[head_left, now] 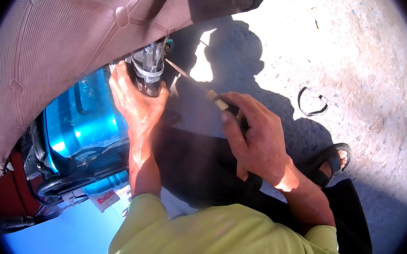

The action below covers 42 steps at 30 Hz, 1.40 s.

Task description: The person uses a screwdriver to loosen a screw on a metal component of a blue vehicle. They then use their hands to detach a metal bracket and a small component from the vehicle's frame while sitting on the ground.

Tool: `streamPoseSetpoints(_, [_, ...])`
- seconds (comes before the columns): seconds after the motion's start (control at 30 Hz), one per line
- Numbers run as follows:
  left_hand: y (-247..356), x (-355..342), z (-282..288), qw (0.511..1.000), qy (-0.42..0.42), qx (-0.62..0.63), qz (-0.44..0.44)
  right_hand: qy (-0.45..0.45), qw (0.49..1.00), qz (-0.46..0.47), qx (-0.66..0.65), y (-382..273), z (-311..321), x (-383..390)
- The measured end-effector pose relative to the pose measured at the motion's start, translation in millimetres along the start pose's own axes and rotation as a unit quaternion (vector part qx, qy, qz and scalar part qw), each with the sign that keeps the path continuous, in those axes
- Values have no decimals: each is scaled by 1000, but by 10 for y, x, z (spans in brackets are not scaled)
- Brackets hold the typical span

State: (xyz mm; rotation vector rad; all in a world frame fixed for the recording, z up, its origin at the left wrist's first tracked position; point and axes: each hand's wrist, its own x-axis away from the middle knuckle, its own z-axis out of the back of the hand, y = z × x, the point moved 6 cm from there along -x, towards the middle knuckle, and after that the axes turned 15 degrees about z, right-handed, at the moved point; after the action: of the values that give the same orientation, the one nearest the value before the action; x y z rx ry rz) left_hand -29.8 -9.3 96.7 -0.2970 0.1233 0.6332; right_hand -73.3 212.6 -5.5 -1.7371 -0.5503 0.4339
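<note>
My left hand (136, 94) is closed around a dark part wrapped in clear plastic and bands (149, 66), just below the edge of a brown quilted seat (72, 23). Its fingertips are partly hidden behind the part. In my closed right hand (258, 136) is a screwdriver-like tool (217, 100) with a yellow and black handle. The tool's thin shaft points up and left, toward the wrapped part. Whether the tip touches anything, I cannot tell. A small teal-rimmed fitting (168, 45) shows beside the wrapped part.
Shiny blue body panels (86, 116) with dark tubing lie left of my left forearm. A dark red panel (14, 185) is at the lower left. On the sunlit concrete ground (373, 69) lies a black curved strap (312, 109). My sandalled foot (337, 160) is at the right.
</note>
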Motion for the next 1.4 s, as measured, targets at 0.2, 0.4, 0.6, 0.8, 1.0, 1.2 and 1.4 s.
streamPoseSetpoints(0.2, [-15,1,-5,1000,1,-6,2,-3,1000,-3,14,-12,29,17])
streamPoseSetpoints(0.4, [-10,6,-4,1000,0,-5,7,12,1000,10,15,10,25,23])
streamPoseSetpoints(0.6, [-1,2,-5,1000,-3,-4,12,12,1000,-4,7,23,14,22])
streamPoseSetpoints(0.8, [-24,8,-9,1000,1,-19,12,23,1000,11,14,57,-5,17])
streamPoseSetpoints(1.0, [-30,9,-22,1000,4,-22,6,23,1000,8,19,39,-21,40])
streamPoseSetpoints(1.2, [-30,13,-19,1000,4,-21,9,20,1000,2,19,64,-49,26])
streamPoseSetpoints(1.4, [-26,7,-21,1000,2,-17,11,24,1000,9,6,109,-111,55])
